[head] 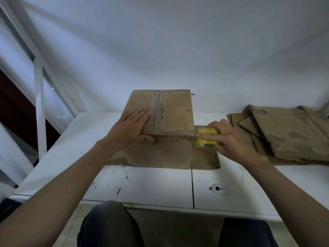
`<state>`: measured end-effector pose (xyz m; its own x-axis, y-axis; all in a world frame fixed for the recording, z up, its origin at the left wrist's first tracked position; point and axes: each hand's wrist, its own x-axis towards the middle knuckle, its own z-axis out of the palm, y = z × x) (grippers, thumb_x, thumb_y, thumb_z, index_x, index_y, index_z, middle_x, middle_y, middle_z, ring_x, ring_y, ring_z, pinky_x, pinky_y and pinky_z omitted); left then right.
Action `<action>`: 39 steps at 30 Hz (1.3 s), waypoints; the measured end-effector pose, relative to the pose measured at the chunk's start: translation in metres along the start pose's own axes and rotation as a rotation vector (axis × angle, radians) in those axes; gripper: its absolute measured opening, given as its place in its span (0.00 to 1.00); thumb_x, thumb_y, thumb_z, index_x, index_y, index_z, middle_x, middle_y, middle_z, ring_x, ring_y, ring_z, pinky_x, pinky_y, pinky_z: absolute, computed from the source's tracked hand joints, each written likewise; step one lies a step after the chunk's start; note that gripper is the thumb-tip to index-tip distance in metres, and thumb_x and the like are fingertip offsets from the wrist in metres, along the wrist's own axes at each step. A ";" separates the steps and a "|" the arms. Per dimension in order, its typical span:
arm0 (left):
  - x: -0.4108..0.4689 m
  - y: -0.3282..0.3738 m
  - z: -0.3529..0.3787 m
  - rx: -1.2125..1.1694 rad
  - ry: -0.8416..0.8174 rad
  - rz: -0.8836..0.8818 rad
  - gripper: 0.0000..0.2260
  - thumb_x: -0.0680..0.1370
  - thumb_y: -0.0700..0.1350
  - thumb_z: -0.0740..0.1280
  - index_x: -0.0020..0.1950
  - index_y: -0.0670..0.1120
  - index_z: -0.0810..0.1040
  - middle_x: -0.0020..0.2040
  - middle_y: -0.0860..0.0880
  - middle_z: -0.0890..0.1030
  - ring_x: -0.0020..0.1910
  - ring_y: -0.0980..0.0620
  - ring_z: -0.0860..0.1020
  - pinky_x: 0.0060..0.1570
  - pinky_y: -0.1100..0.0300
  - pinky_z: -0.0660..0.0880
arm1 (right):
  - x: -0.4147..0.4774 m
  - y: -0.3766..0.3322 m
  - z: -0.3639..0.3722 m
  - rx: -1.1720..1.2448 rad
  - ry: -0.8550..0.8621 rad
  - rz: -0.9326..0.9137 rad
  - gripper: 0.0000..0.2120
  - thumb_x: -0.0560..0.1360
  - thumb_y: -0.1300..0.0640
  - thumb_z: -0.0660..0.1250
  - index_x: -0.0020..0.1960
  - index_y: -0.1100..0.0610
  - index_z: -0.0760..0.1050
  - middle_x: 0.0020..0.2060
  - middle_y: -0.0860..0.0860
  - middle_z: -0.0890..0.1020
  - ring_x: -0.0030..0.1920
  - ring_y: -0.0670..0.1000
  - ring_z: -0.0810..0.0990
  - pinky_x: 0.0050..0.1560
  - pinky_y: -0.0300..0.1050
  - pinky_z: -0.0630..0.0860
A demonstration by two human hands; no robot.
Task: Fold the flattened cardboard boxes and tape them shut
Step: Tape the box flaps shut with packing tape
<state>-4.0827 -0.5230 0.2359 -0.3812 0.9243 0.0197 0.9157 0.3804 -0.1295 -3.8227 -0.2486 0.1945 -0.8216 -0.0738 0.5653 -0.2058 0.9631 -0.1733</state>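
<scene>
We find the cardboard box (pixel 170 122) standing upright at the middle of the white table (pixel 142 184), near its far edge and close to the wall. A strip of clear tape (pixel 160 107) runs along the seam of its closed top face. At the base, a loose flap (pixel 204 159) lies flat on the table to the right of the box, and another shows at the left. We note the left hand (pixel 130 129) laid flat on the left half of the top, fingers straight and pressed together, pointing away from the person, with the thumb hooked down over the near top edge. The right hand (pixel 229 138) grips the yellow tape roll (pixel 206 138) at the box's upper right corner, above the right flap. The index finger lies stretched along the roll toward the box and the other fingers curl over its far side. We cannot tell whether the roll touches the box wall. A stack of flattened boxes (pixel 284 132) lies at the right end of the table, well apart from the standing box. A keyhole (pixel 217 188) sits in the table's near surface, and the person's knees (pixel 110 225) show below the table edge
</scene>
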 end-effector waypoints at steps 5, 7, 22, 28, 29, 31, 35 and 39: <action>-0.031 -0.044 0.013 -0.220 0.026 -0.095 0.49 0.72 0.78 0.46 0.82 0.48 0.42 0.81 0.54 0.41 0.78 0.61 0.39 0.80 0.49 0.45 | 0.001 -0.002 0.003 -0.002 0.002 0.012 0.37 0.68 0.72 0.76 0.68 0.41 0.75 0.55 0.48 0.74 0.49 0.48 0.64 0.52 0.39 0.63; -0.034 -0.043 0.019 -0.497 0.056 -0.159 0.47 0.73 0.74 0.57 0.82 0.51 0.42 0.79 0.59 0.40 0.78 0.62 0.41 0.79 0.54 0.46 | 0.000 -0.002 0.004 -0.005 0.006 0.019 0.38 0.67 0.73 0.76 0.68 0.41 0.76 0.55 0.49 0.74 0.49 0.48 0.64 0.52 0.37 0.62; -0.025 0.009 0.055 -1.327 0.544 -0.611 0.30 0.82 0.66 0.44 0.81 0.54 0.58 0.78 0.53 0.65 0.77 0.53 0.62 0.76 0.56 0.56 | 0.003 -0.009 0.011 0.005 0.057 0.089 0.35 0.66 0.71 0.78 0.66 0.43 0.78 0.52 0.49 0.75 0.45 0.54 0.69 0.50 0.42 0.66; -0.028 -0.001 0.049 -0.983 0.533 -0.791 0.30 0.83 0.65 0.46 0.81 0.51 0.59 0.78 0.48 0.66 0.76 0.46 0.65 0.76 0.46 0.59 | 0.008 -0.024 0.009 0.043 0.043 0.093 0.31 0.68 0.65 0.79 0.66 0.45 0.78 0.52 0.51 0.76 0.47 0.55 0.72 0.49 0.47 0.71; -0.027 -0.001 0.046 -0.811 0.534 -0.890 0.30 0.84 0.63 0.48 0.82 0.48 0.55 0.80 0.45 0.61 0.78 0.42 0.61 0.76 0.42 0.57 | 0.011 -0.031 0.011 0.066 0.025 0.095 0.31 0.68 0.65 0.79 0.67 0.45 0.78 0.52 0.52 0.76 0.49 0.55 0.72 0.51 0.46 0.70; -0.021 0.009 0.040 -0.505 0.547 -0.941 0.33 0.83 0.61 0.49 0.81 0.42 0.52 0.81 0.39 0.54 0.79 0.36 0.53 0.76 0.36 0.52 | 0.018 -0.046 0.019 0.123 -0.029 0.113 0.33 0.69 0.64 0.78 0.70 0.44 0.75 0.54 0.52 0.75 0.54 0.54 0.72 0.55 0.47 0.71; -0.006 0.058 0.035 -0.217 0.569 -0.691 0.34 0.81 0.62 0.47 0.76 0.38 0.65 0.78 0.35 0.61 0.79 0.34 0.53 0.75 0.33 0.48 | 0.037 -0.076 0.035 0.228 -0.139 0.146 0.34 0.73 0.61 0.73 0.74 0.41 0.68 0.58 0.48 0.72 0.60 0.50 0.69 0.61 0.50 0.71; -0.002 0.091 0.037 -0.110 0.582 -0.413 0.30 0.82 0.63 0.49 0.69 0.44 0.77 0.73 0.45 0.73 0.77 0.40 0.63 0.74 0.32 0.50 | 0.042 -0.082 0.035 0.408 -0.111 0.213 0.31 0.74 0.55 0.75 0.70 0.36 0.66 0.59 0.39 0.73 0.62 0.41 0.71 0.61 0.38 0.70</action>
<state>-4.0031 -0.4910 0.1875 -0.5977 0.5591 0.5746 0.7306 0.6750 0.1031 -3.8589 -0.3402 0.2044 -0.9155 0.0661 0.3968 -0.1999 0.7812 -0.5914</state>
